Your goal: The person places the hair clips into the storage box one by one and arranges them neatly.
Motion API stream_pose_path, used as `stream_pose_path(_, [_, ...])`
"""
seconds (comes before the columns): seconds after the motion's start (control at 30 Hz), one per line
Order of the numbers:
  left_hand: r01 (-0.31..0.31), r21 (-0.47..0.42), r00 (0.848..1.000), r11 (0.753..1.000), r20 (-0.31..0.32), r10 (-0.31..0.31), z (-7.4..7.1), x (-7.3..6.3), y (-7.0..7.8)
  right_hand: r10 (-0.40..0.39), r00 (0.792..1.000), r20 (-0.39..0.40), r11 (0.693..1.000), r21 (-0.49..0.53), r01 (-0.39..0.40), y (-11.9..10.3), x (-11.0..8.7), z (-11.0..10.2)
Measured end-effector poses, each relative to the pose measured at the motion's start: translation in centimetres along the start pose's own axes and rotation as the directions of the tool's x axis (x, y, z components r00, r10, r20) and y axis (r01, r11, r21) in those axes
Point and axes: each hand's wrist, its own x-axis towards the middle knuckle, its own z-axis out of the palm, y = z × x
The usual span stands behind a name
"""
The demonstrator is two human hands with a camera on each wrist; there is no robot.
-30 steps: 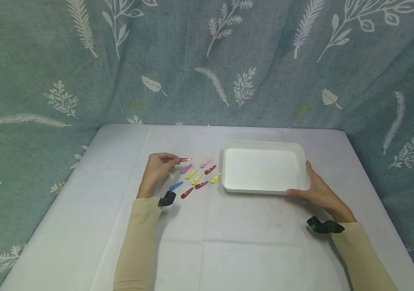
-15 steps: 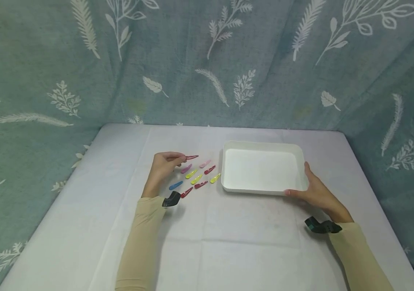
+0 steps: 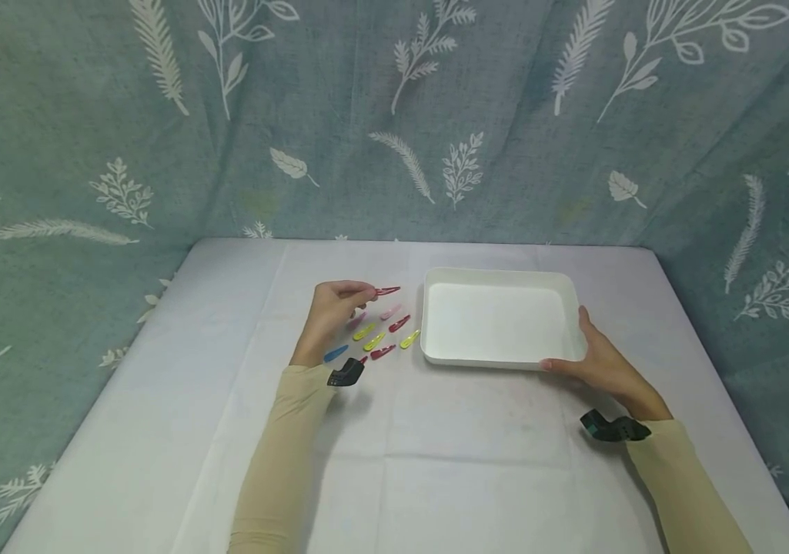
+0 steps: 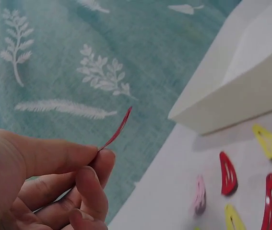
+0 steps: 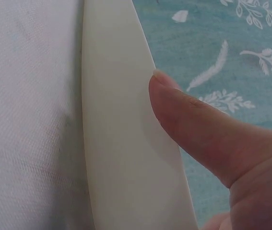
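Note:
Between thumb and fingertips my left hand point(image 3: 333, 312) pinches a red snap hair clip point(image 3: 388, 291), raised above the table left of the white tray point(image 3: 501, 323). The left wrist view shows that clip point(image 4: 122, 129) edge-on, its tip pointing up and away. Beneath and beside this hand lie several more hair clips: a blue one point(image 3: 335, 353), a pink one point(image 3: 390, 312), a red one point(image 3: 399, 323) and a yellow one point(image 3: 410, 339) among them. My right hand point(image 3: 609, 373) holds the tray's near right corner, thumb point(image 5: 188, 112) against its outer wall. Nothing lies in the tray.
A white cloth point(image 3: 463, 477) covers the table. Behind it and at both sides hangs a blue-green curtain point(image 3: 339, 115) with white leaf prints. The loose clips lie close to the tray's left wall.
My left hand has moved right and slightly away from me with the red hair clip, toward the tray. My right hand and the tray stay nearly in place.

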Motion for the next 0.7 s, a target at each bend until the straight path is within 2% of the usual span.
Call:
stream_pose_path(0.17, [-0.011, -0.015, 1.0, 1.0, 0.008, 0.012, 1.0, 0.1, 1.2, -0.005, 1.0, 0.013, 1.0, 0.017, 0.005, 0.0, -0.1, -0.1])
stream_pose_path(0.47, [-0.059, 0.017, 0.997, 0.998, 0.041, 0.058, 2.4, 0.6, 2.6, -0.007, 0.999, 0.042, 0.999, 0.049, 0.005, 0.0, -0.3, -0.1])
stream_pose_path(0.7, [-0.061, -0.028, 0.995, 0.998, 0.077, 0.063, 3.1, 1.2, 3.7, 0.001, 0.999, 0.034, 1.0, 0.031, -0.002, -0.1, -0.2, -0.1])
